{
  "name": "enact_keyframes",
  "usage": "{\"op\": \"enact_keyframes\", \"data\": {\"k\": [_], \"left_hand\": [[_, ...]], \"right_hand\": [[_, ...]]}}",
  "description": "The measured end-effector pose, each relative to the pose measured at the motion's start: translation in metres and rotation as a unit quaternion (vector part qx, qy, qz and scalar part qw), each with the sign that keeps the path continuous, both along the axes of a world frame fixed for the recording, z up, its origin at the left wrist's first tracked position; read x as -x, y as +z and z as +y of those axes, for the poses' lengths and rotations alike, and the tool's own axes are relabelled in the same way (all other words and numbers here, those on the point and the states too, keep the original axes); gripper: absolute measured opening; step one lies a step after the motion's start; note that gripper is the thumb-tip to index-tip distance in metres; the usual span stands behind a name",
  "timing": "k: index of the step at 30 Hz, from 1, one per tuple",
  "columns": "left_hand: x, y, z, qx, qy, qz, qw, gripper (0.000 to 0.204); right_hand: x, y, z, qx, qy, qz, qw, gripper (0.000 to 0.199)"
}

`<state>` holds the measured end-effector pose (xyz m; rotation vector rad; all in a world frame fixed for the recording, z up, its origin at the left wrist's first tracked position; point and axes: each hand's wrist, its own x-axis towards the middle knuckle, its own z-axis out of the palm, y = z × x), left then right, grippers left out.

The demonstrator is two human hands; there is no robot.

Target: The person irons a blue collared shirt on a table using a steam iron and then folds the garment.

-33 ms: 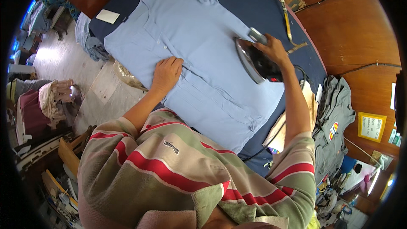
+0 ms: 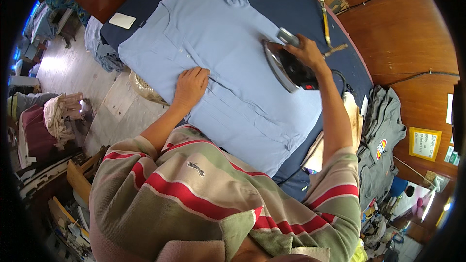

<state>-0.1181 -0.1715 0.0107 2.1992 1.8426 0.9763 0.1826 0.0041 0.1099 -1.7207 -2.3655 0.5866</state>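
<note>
On the navy padded worktop [image 2: 291,0], our left hand [image 2: 190,86] lies flat, fingers together, pinning the pale blue cotton shirt [image 2: 218,43]; our right hand [image 2: 307,51] clamps the black iron [image 2: 290,70] mid-pass.

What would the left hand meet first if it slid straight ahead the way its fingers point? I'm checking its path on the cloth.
Probably the button placket of the light blue shirt; the left hand already lies flat on it.
</note>
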Motion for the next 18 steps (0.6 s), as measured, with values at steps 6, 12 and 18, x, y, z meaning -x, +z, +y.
{"op": "enact_keyframes", "data": {"k": [6,12,18], "left_hand": [[0.009,0.0,-0.001,0.015,-0.027,-0.074,0.997,0.018],[0.05,0.041,0.01,0.092,-0.14,-0.291,0.942,0.025],[0.092,0.166,0.029,0.067,-0.492,-0.413,0.763,0.027]], "right_hand": [[0.07,-0.004,0.067,0.008,-0.011,0.019,1.0,0.052],[0.077,-0.011,0.115,-0.063,-0.087,-0.018,0.994,0.051],[0.062,-0.024,0.077,0.045,0.025,0.057,0.997,0.051]]}}
